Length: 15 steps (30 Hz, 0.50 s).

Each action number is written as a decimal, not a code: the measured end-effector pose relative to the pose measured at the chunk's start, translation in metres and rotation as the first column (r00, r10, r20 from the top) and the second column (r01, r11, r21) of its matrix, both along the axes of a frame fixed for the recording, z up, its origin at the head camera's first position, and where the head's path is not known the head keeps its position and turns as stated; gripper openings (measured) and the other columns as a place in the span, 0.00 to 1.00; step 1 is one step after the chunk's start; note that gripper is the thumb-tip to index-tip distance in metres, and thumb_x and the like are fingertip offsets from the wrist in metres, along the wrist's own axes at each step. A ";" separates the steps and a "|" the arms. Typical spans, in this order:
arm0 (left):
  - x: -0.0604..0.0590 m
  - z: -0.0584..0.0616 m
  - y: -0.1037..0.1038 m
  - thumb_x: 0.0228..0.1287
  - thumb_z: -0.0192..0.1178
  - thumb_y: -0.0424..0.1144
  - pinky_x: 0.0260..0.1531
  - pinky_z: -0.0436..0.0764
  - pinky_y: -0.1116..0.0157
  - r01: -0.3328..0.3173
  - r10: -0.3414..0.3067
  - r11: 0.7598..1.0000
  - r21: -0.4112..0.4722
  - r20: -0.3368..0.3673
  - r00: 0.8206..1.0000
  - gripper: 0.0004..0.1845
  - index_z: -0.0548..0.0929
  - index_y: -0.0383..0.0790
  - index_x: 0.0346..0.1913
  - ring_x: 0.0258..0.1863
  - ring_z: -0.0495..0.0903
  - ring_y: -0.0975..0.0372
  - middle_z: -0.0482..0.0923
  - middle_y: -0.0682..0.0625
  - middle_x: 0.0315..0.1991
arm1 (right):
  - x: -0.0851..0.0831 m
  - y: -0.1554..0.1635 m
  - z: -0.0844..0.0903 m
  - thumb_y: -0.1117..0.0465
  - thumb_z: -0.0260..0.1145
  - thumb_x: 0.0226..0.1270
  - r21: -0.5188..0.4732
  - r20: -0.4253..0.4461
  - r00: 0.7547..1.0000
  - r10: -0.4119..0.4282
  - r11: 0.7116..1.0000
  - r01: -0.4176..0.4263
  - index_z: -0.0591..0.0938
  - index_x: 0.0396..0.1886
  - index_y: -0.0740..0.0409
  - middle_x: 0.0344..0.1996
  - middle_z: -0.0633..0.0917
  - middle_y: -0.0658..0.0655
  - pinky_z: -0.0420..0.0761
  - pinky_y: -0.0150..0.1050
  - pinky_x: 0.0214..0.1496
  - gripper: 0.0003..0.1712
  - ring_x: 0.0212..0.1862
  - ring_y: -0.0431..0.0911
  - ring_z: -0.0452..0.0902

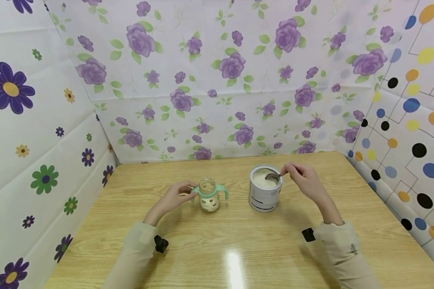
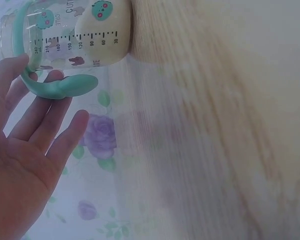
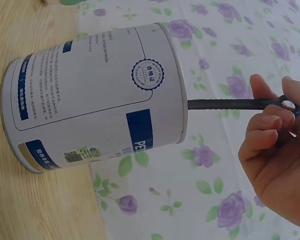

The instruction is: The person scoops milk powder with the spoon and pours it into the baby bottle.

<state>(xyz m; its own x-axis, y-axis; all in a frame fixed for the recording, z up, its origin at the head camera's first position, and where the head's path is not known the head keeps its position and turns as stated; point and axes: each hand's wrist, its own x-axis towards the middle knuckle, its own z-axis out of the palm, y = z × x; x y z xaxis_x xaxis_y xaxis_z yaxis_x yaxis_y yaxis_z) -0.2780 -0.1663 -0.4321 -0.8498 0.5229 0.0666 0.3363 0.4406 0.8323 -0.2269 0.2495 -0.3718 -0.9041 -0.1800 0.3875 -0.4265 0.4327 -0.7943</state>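
— Flowered sheets [image 1: 217, 80] wall in a wooden worktop [image 1: 238, 241], right?

— Yes, purple roses at the back, daisies on the left, coloured dots on the right.

— What is the left hand [image 1: 173, 197] doing?

— Its fingers [image 2: 45, 107] lie fairly straight against the mint-green handle [image 2: 60, 87] of a small clear baby bottle [image 1: 208, 195], touching it rather than wrapped round it. That bottle stands upright on the worktop, lidless, with pale powder at its bottom.

— And the right hand [image 1: 305, 180]?

— It pinches the end of a dark metal spoon [image 3: 235, 104]. The bowl of the spoon sits inside an open white tin [image 1: 265, 188] of pale powder.

— Where is the tin?

— Upright, just right of the bottle, near but not touching it.

— Anything else?

— Beige sleeves [image 1: 341, 251] and a black wrist strap on each arm.
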 end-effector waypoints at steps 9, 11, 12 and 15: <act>0.002 0.002 0.000 0.70 0.58 0.37 0.44 0.82 0.56 -0.002 0.002 1.000 -0.002 0.006 1.000 0.18 0.78 0.36 0.60 0.47 0.81 0.43 0.82 0.34 0.43 | -0.021 0.010 -0.023 0.55 0.48 0.79 -0.292 0.093 0.995 -0.021 0.955 0.048 0.78 0.31 0.77 0.10 0.66 0.50 0.58 0.37 0.15 0.27 0.13 0.37 0.56; 0.002 0.003 0.000 0.70 0.58 0.37 0.45 0.82 0.57 -0.003 0.003 1.000 -0.005 0.005 1.000 0.18 0.78 0.36 0.60 0.47 0.81 0.44 0.82 0.34 0.43 | -0.025 0.012 -0.030 0.54 0.48 0.79 -0.372 0.129 0.991 -0.033 0.925 0.079 0.78 0.29 0.74 0.11 0.68 0.50 0.57 0.38 0.15 0.28 0.13 0.37 0.59; 0.002 0.002 0.000 0.70 0.58 0.37 0.45 0.82 0.56 -0.001 0.001 1.000 -0.004 0.005 1.000 0.18 0.77 0.35 0.60 0.47 0.81 0.43 0.82 0.34 0.43 | -0.027 0.013 -0.032 0.54 0.48 0.79 -0.410 0.144 0.989 -0.043 0.907 0.099 0.79 0.28 0.72 0.10 0.69 0.49 0.57 0.38 0.15 0.27 0.13 0.36 0.61; 0.000 0.001 0.000 0.70 0.58 0.38 0.46 0.83 0.57 0.002 -0.002 1.000 -0.005 0.005 1.000 0.19 0.77 0.35 0.60 0.48 0.81 0.44 0.82 0.33 0.44 | -0.029 0.016 -0.035 0.52 0.49 0.79 -0.516 0.191 0.980 -0.050 0.844 0.143 0.80 0.25 0.63 0.10 0.70 0.47 0.58 0.35 0.16 0.26 0.14 0.36 0.63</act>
<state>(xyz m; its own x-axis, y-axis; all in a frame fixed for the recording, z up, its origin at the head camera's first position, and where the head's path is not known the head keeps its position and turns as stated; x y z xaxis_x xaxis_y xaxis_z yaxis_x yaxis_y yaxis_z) -0.2777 -0.1660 -0.4308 -0.8491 0.5248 0.0600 0.3332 0.4440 0.8317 -0.2559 0.2656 -0.4069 -0.9647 0.0999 0.2438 -0.2485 -0.0371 -0.9679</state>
